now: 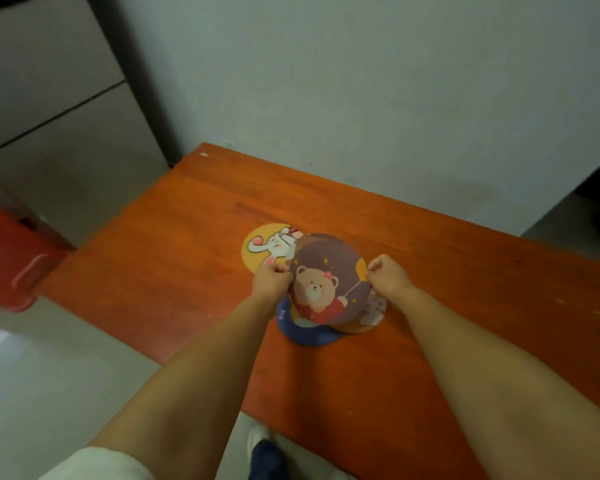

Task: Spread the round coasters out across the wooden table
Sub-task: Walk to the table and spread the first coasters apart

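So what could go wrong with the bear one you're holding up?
Both hands, left hand and right hand, pinch only the edges of the bear coaster, so it might slip and land back on the pile. The blue coaster and another one under it still overlap, and lifting could drag them along. The blue one also lies fairly near the table edge, so a nudge might push it off.
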The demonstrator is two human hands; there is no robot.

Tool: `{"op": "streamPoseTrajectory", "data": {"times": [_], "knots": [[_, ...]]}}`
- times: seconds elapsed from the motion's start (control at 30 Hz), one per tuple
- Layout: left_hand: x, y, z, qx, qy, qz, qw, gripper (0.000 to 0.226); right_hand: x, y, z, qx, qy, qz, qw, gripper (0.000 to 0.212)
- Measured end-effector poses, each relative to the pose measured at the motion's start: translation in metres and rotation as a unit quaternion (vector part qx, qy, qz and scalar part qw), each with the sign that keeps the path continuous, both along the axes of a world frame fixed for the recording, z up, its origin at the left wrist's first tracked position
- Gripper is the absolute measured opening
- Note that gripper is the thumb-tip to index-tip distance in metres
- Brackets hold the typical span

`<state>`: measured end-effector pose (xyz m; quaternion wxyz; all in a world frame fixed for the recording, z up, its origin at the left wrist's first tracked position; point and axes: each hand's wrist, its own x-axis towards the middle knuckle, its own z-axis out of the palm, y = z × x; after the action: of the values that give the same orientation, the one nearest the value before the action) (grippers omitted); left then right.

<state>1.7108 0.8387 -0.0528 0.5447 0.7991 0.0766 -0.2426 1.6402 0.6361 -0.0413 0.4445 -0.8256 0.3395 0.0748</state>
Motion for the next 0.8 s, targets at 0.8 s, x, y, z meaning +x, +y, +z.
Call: {"op": "streamPoseTrajectory", "data": {"times": [0.8], "knots": [[0.164, 0.278, -0.046, 0.075, 0.045, -0.006, 0.996, 0.039, 0.147, 0.289, -0.050, -0.013, 0.036, -0.029, 0.999, 0.017]]}}
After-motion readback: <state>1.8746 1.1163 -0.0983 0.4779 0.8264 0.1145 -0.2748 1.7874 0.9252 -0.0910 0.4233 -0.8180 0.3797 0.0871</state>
